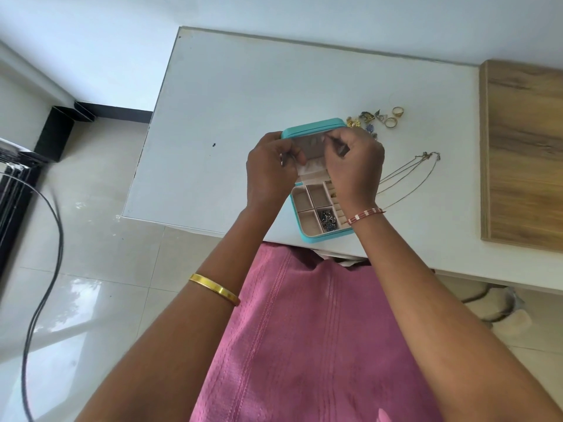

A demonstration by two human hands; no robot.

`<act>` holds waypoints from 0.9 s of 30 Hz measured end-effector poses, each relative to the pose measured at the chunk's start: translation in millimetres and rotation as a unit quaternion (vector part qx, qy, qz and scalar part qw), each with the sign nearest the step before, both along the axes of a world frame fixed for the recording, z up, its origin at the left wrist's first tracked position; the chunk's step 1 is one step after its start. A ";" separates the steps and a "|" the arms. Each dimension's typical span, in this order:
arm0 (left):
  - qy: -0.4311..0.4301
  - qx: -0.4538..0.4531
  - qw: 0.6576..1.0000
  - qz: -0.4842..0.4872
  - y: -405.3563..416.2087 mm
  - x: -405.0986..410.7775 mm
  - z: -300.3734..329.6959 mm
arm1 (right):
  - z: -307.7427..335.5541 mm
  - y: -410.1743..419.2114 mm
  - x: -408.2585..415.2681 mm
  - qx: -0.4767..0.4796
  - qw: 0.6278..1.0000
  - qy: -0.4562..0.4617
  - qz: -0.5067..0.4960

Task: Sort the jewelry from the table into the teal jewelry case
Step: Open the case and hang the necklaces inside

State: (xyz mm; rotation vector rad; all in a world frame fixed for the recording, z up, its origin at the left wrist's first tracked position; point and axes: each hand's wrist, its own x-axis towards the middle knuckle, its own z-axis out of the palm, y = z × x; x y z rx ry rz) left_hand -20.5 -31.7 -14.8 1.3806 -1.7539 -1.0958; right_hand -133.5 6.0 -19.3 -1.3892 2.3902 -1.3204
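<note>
The teal jewelry case stands open near the table's front edge, its lid upright and beige lining facing me. One of its compartments holds dark blue and silver pieces. My left hand grips the lid's left side, fingers curled against the lining. My right hand is pinched shut at the upper inside of the lid; whatever is between its fingers is hidden. A heap of small earrings and charms and gold rings lies right behind the case. Thin chain necklaces stretch out to its right.
The white table ends at a wall behind. A wooden board lies on its right end. A black cable loops over the tiled floor at the left. My pink-clad lap sits below the front edge.
</note>
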 end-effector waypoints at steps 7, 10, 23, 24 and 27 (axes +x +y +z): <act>0.008 0.007 1.000 -0.005 1.6 -1.8 2.1 | 1.8 -6.6 9.1 -0.026 0.995 -0.029 -0.090; 0.004 -0.003 1.000 -0.007 -1.3 -2.4 0.7 | 2.9 -7.8 9.2 -0.023 0.995 -0.040 -0.091; 0.036 -0.003 0.999 0.000 0.8 -4.4 -2.2 | 2.0 -1.3 -10.8 0.041 0.999 0.015 0.015; 0.040 -0.003 0.999 0.001 1.1 -4.4 -2.6 | 1.7 -1.3 -9.9 0.042 0.999 0.021 0.013; 0.051 -0.003 0.999 0.002 1.3 -5.3 -4.7 | 0.4 -0.7 -6.9 0.041 0.999 0.023 0.003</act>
